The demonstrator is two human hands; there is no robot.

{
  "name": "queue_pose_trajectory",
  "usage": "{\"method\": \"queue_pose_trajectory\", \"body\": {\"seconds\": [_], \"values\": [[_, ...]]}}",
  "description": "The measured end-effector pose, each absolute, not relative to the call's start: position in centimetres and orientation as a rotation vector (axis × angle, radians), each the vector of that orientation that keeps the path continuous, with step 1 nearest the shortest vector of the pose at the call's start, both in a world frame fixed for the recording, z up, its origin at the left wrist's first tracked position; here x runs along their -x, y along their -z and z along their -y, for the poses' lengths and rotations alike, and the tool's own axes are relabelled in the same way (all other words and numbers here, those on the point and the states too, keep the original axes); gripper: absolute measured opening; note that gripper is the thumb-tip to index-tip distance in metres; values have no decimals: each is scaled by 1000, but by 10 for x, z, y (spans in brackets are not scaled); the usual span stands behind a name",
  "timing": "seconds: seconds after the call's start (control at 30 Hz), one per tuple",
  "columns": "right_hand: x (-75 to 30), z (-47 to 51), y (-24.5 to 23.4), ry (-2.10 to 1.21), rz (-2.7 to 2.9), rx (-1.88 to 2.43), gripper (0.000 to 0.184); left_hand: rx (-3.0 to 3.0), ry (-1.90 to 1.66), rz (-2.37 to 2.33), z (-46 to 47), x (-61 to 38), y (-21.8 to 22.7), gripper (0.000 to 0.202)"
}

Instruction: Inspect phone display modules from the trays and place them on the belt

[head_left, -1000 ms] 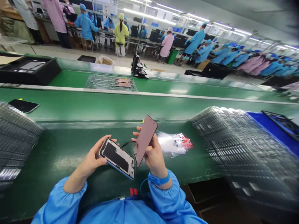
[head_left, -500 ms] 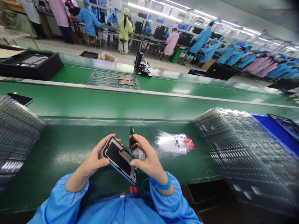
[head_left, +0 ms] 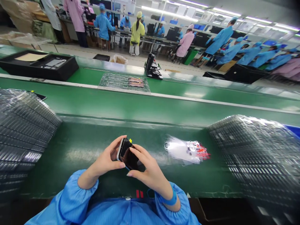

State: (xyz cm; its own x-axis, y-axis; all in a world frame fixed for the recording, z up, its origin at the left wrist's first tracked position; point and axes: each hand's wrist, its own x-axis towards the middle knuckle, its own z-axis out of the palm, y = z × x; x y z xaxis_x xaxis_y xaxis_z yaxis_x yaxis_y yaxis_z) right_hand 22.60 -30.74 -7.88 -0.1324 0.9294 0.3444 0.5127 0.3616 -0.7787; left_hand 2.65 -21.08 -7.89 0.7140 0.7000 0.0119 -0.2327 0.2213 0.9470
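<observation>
Over the bench in front of me, my left hand point(head_left: 106, 163) grips the left end of a smartphone frame point(head_left: 118, 155), thumb along the near edge. A glossy black phone screen point(head_left: 128, 157) with a yellow tab point(head_left: 130, 141) at its far edge lies over the frame. Whether it is fully seated I cannot tell. My right hand point(head_left: 148, 166) grips the screen's right side, with fingers on its face and the thumb at the near edge. The frame's inside is hidden beneath the screen. To the right lies a bunch of thin clear plastic strips with red ends point(head_left: 187, 150).
Stacks of clear plastic trays stand at left point(head_left: 25, 125) and right point(head_left: 255, 150). Beyond the bench, the green line carries a black tray point(head_left: 63, 73), a clear tray of parts point(head_left: 110, 82) and a black fixture point(head_left: 152, 67). Several people work in the background.
The screen, held upright and away from the frame before, has come down over it, covering the open inside. My right hand has moved with it. The view has shifted left.
</observation>
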Motion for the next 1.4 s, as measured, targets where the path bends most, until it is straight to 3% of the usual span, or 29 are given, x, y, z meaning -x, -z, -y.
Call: {"method": "queue_pose_trajectory", "body": {"seconds": [1.4], "values": [[-220, 312, 71, -337, 1907, 1175, 75, -1346, -596, -452, 214, -17, 71, 98]]}}
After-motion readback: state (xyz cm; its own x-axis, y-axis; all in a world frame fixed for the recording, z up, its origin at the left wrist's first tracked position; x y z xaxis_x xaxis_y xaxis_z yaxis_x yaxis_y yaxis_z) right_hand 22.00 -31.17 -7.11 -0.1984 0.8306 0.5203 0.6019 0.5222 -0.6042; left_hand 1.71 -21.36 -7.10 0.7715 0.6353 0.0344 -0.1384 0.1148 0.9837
